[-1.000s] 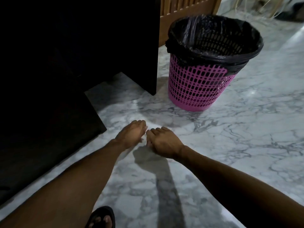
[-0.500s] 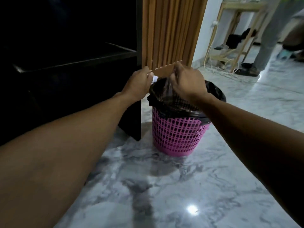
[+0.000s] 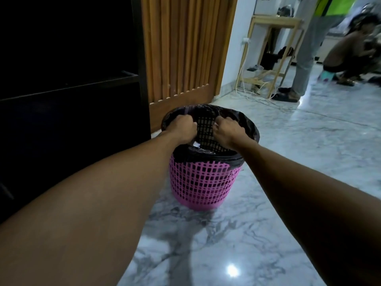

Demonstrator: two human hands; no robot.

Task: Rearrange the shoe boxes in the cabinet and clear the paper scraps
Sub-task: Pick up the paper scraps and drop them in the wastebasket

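Left grip (image 3: 182, 129) and right grip (image 3: 228, 132) are curled over a round pink lattice basket (image 3: 202, 182) lined with glossy black plastic (image 3: 250, 131); what is held cannot be told. A white paper scrap (image 3: 195, 144) is glimpsed inside, under the left.

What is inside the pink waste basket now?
A black liner and, below the left hand, one white scrap. The left hand and the right hand, fingers curled, cover the opening's middle, so the bottom and whatever they hold are hidden.
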